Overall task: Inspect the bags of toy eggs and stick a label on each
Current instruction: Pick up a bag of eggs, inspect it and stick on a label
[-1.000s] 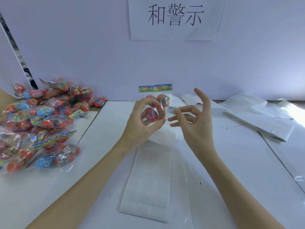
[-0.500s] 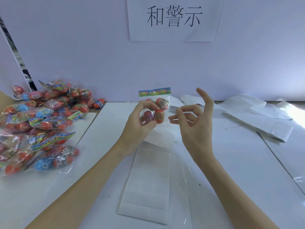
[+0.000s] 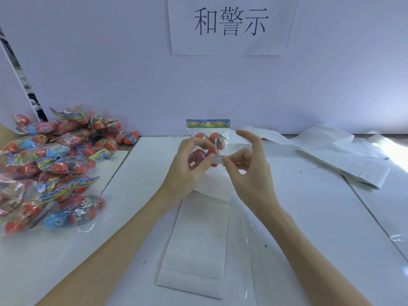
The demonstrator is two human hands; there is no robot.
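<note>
We are holding the bag (image 3: 207, 142) upright above the sticker sheet (image 3: 194, 244), left hand (image 3: 187, 171) gripping it, right hand (image 3: 247, 171) pinching the label (image 3: 218, 159) against its front (ideally smoothing it flat, unwrinkled).

heap of egg bags (image 3: 53, 171) crowding the left, label sheet (image 3: 196, 246) flat at centre, crumpled backing paper (image 3: 344, 155) far right

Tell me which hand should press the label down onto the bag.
Right. The right hand already pinches the label against the bag, while the left hand grips the bag and holds it up.
</note>
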